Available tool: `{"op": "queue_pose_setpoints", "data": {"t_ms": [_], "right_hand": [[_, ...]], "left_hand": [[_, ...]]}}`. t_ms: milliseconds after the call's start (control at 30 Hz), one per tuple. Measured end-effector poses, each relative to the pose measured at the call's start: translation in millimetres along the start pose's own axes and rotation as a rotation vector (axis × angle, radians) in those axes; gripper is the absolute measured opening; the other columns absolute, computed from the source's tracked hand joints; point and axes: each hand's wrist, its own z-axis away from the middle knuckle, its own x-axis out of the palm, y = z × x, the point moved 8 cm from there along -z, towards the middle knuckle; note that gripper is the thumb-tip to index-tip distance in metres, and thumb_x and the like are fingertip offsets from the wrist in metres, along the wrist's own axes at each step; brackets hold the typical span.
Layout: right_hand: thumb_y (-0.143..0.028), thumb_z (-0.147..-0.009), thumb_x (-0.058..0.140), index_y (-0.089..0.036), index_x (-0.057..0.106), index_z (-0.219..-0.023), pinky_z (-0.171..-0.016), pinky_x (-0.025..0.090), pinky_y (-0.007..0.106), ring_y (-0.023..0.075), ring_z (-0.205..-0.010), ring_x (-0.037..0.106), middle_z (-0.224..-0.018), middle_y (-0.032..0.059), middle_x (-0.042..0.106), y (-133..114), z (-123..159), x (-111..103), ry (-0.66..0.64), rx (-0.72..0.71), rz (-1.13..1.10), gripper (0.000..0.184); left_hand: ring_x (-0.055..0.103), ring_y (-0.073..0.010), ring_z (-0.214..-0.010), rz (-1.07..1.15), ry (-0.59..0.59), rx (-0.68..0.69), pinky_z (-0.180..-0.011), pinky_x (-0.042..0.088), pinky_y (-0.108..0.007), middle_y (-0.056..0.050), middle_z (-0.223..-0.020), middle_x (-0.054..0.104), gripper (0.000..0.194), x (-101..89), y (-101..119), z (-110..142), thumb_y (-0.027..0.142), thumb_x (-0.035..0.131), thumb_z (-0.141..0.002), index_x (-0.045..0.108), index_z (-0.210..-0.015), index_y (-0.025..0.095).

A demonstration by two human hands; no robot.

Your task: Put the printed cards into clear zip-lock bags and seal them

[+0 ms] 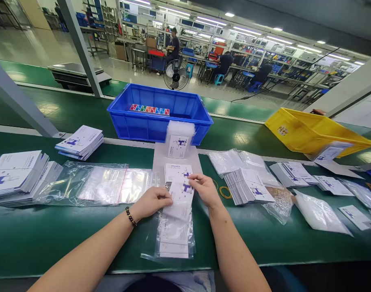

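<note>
Between my hands is a white printed card (181, 196) with a purple T-shaped logo, tilted slightly. My left hand (155, 200), with a beaded bracelet at the wrist, pinches its left edge. Thumb and fingers of my right hand (205, 188) close on its upper right corner. Whether the card is inside a clear sleeve, I cannot tell. Just beyond it lies a stack of similar cards (173, 168). Below my hands, several filled clear plastic bags (175, 239) overlap on the green table (127, 243). Another card stands upright against a pack of clear sleeves (181, 129).
A blue bin (158, 126) stands behind the work spot, a yellow bin (313, 132) at right. Booklet stacks (16, 174) and flat clear bags (103, 184) lie at left. More cards (249, 186), plastic packs (321, 213) and rubber bands (225, 192) lie at right.
</note>
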Motion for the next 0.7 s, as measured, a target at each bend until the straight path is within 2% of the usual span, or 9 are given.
{"op": "queue_pose_setpoints", "data": {"t_ms": [133, 200, 267, 300, 367, 467, 600, 700], "right_hand": [[-0.028, -0.068, 0.062, -0.016, 0.065, -0.064, -0.070, 0.042, 0.027, 0.0119, -0.073, 0.052, -0.079, 0.0013, 0.055, -7.0, 15.8, 40.2, -0.484, -0.072, 0.241, 0.013], [-0.028, -0.069, 0.061, -0.017, 0.066, -0.065, -0.069, 0.042, 0.026, 0.0116, -0.071, 0.052, -0.076, 0.0007, 0.056, -4.6, 21.9, 48.1, -0.596, -0.043, 0.253, 0.014], [-0.028, -0.069, 0.061, -0.016, 0.065, -0.064, -0.064, 0.041, 0.025, 0.0108, -0.064, 0.051, -0.068, -0.0004, 0.056, -0.6, 22.2, 47.0, -0.586, 0.010, 0.219, 0.014], [-0.027, -0.068, 0.061, -0.016, 0.064, -0.065, -0.061, 0.041, 0.024, 0.0103, -0.062, 0.050, -0.065, -0.0010, 0.055, 0.7, 21.0, 44.3, -0.548, 0.026, 0.196, 0.012], [-0.025, -0.066, 0.062, -0.017, 0.064, -0.076, -0.057, 0.039, 0.023, 0.0093, -0.058, 0.047, -0.063, -0.0025, 0.053, 2.1, 18.7, 39.2, -0.467, 0.043, 0.150, 0.013], [-0.022, -0.063, 0.063, -0.018, 0.060, -0.090, -0.053, 0.037, 0.021, 0.0080, -0.053, 0.043, -0.058, -0.0056, 0.047, 3.1, 17.9, 36.5, -0.388, 0.064, 0.108, 0.028], [-0.025, -0.062, 0.062, -0.015, 0.057, -0.068, -0.050, 0.035, 0.021, 0.0078, -0.051, 0.042, -0.055, -0.0049, 0.047, 6.4, 17.9, 38.1, -0.318, 0.119, 0.133, 0.012], [-0.027, -0.065, 0.058, -0.015, 0.052, -0.059, -0.047, 0.032, 0.020, 0.0074, -0.050, 0.041, -0.054, -0.0037, 0.047, 5.3, 16.9, 39.5, -0.268, 0.102, 0.184, 0.015]], "left_hand": [[0.051, -0.0141, -0.068, 0.004, 0.142, 0.045, -0.065, 0.042, -0.025, -0.003, -0.070, 0.057, 0.018, -4.3, 3.5, 1.9, 0.030, 0.054, -0.072, 0.061, -0.063, 0.015], [0.052, -0.0147, -0.072, 0.042, 0.188, 0.067, -0.067, 0.043, -0.026, -0.004, -0.074, 0.057, 0.018, -6.4, 4.5, 2.6, 0.030, 0.055, -0.072, 0.061, -0.063, 0.015], [0.054, -0.0145, -0.072, 0.147, 0.186, 0.016, -0.066, 0.045, -0.027, -0.004, -0.086, 0.057, 0.017, -6.0, -0.9, 2.1, 0.031, 0.059, -0.069, 0.061, -0.076, 0.016], [0.055, -0.0139, -0.070, 0.209, 0.180, -0.032, -0.063, 0.046, -0.027, -0.004, -0.090, 0.057, 0.023, -5.3, -5.4, 1.7, 0.032, 0.061, -0.067, 0.060, -0.085, 0.017], [0.054, -0.0117, -0.062, 0.293, 0.164, -0.130, -0.056, 0.045, -0.025, -0.003, -0.085, 0.058, 0.031, -3.3, -13.9, 1.3, 0.031, 0.063, -0.064, 0.057, -0.090, 0.016], [0.048, -0.0095, -0.053, 0.274, 0.173, -0.172, -0.051, 0.039, -0.021, 0.001, -0.058, 0.053, 0.018, -3.8, -16.9, 0.8, 0.030, 0.061, -0.064, 0.056, -0.066, 0.013], [0.045, -0.0093, -0.052, 0.208, 0.223, -0.137, -0.052, 0.037, -0.021, 0.003, -0.054, 0.050, 0.017, -7.7, -12.1, 1.1, 0.029, 0.058, -0.063, 0.053, -0.057, 0.014], [0.046, -0.0102, -0.056, 0.167, 0.228, -0.106, -0.055, 0.038, -0.022, 0.002, -0.057, 0.051, 0.016, -8.8, -8.6, 1.5, 0.028, 0.057, -0.064, 0.053, -0.057, 0.014]]}}
